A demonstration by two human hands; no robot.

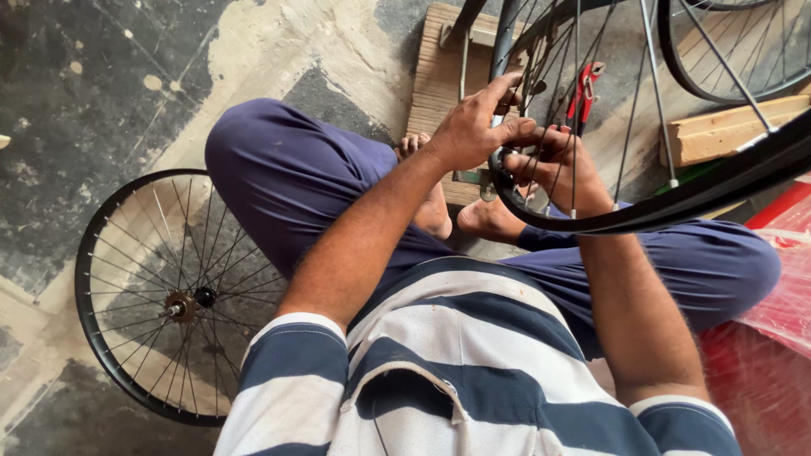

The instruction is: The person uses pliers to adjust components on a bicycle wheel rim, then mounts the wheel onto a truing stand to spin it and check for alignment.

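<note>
I sit cross-legged on the floor in blue trousers and a striped shirt. A black bicycle wheel rim [676, 207] with thin steel spokes stands in front of me, over my lap. My left hand [473, 127] pinches a spoke or small part at the rim's inner edge, fingers closed. Behind the rim and spokes, my right hand [557, 165] reaches in with its fingers curled at the same spot; what it grips is hidden.
A finished spoked wheel [173, 300] with a hub lies flat on the stained concrete floor at left. A wooden board [439, 67] and wood block [726, 127] lie ahead, a red-handled tool [585, 89] among spokes, another rim [735, 80] top right, red plastic wrap [773, 329] at right.
</note>
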